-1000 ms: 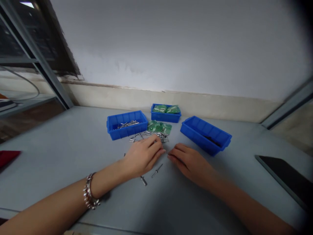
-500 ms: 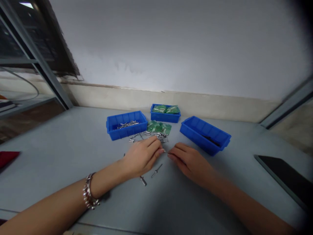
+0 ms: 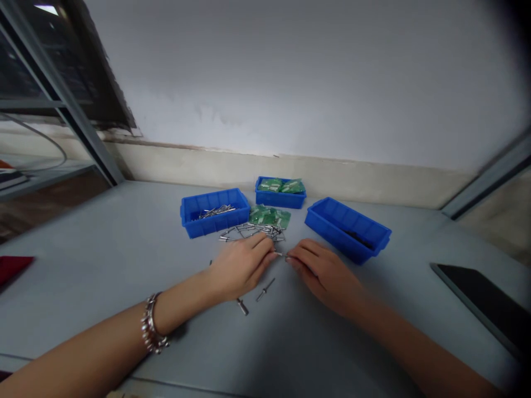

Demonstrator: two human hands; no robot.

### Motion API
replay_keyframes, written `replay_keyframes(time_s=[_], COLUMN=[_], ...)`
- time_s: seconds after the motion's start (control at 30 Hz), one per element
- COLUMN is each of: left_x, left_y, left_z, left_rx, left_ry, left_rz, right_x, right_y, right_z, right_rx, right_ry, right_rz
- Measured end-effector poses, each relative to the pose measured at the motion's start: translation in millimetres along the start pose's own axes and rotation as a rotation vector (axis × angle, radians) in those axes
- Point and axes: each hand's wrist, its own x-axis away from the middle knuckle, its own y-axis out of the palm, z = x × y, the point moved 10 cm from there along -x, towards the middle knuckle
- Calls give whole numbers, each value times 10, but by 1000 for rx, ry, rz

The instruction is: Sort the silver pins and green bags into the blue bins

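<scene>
My left hand is closed in a pinch on a thin metal blind rivet that sticks out to the right from its fingertips. The fingertips of my right hand are pinched together at the other end of this rivet. Something small and dark seems to be at the right fingertips, too small to name. Beyond my left hand lies a pile of blind rivets. A single loose rivet is on the table just in front of the hands, and another rivet lies partly under my left hand.
A blue bin holding more rivets stands at left. Green packets fill a small blue bin at the back, and a green packet lies before it. Dark small parts lie in the right blue bin. A dark flat device rests far right.
My right fingertips have come to the rivet's end, and more of the rivet now shows between the two hands. My left hand has hardly moved.
</scene>
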Motion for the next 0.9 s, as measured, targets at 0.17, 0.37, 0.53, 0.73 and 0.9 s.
replay_keyframes(time_s=[0.17,0.37,0.53,0.73,0.9], left_x=[-6,-10,0,12,3], left_y=[-29,27,7,-63,-113], left_z=[51,30,43,79,50], left_rx=[-21,-89,-62,-33,-29], left_ry=[36,23,34,64,33], left_rz=[6,-34,-25,16,66], right_x=[-7,-16,-13,4,-4], right_y=[173,34,61,201,116], right_z=[42,15,22,45,35], right_rx=[36,30,12,18,-2], right_ry=[44,29,36,65,40], right_rz=[-139,-30,-55,-167,-97])
